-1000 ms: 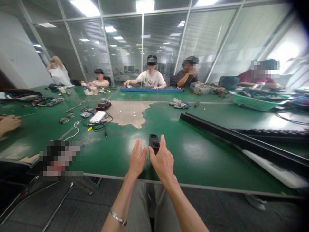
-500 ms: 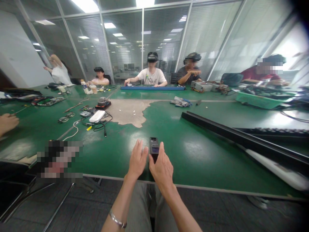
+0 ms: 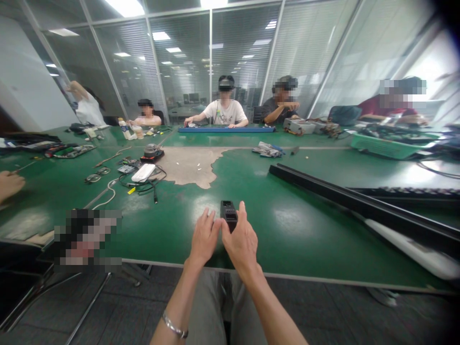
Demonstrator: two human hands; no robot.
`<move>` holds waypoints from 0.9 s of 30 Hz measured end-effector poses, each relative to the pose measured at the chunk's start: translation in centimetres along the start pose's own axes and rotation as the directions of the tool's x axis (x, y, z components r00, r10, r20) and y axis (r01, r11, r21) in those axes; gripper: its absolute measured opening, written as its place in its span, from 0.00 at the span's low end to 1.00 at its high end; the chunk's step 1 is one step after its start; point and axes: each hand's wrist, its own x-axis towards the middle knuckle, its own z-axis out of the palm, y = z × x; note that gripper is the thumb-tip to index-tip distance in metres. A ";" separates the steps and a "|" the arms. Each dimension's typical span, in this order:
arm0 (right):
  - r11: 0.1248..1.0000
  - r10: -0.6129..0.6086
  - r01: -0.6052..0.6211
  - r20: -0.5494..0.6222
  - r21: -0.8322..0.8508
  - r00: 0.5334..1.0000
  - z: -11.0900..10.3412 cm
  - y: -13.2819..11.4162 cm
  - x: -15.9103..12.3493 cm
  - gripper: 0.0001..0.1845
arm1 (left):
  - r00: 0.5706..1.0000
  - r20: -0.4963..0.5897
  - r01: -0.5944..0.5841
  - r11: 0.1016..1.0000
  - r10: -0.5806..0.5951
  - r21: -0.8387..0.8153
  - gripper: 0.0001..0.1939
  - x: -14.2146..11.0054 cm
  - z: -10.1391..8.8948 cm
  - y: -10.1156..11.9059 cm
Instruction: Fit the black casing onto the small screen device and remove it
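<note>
A small black rectangular device with buttons and a dark little screen stands or lies on the green table in front of me. My right hand is just on the near side of it, fingers stretched and thumb apart, overlapping its lower part. Whether that hand touches the device I cannot tell. To the left, my left hand is held over the table with fingers extended and nothing in it. The two thumbs come close to each other below the device.
Long black rails and a white elongated piece lie at the right. A white box with cables and glasses are on the left. Farther off are a grey cloth bundle, a green basket and several seated people.
The device's screen and top look darker and its angle has shifted slightly. My thumbs have come nearer together. The view has moved a little.
</note>
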 end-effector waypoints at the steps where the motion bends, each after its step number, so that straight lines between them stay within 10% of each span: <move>1: 1.000 0.000 0.000 -0.012 0.016 1.000 -0.3 -0.3 0.4 0.41 | 1.000 0.000 0.002 1.000 -0.002 -0.001 0.31 0.0 0.0 0.0; 10: 0.988 0.011 0.024 -0.223 0.153 0.975 -3.3 2.0 2.2 0.42 | 0.998 0.007 -0.062 0.991 0.061 0.116 0.34 -0.4 -0.3 0.5; 27: 1.000 0.031 -0.031 -0.128 0.000 0.991 -0.8 7.4 -0.5 0.42 | 0.995 0.014 -0.102 0.978 0.101 0.182 0.31 -0.4 -0.4 0.8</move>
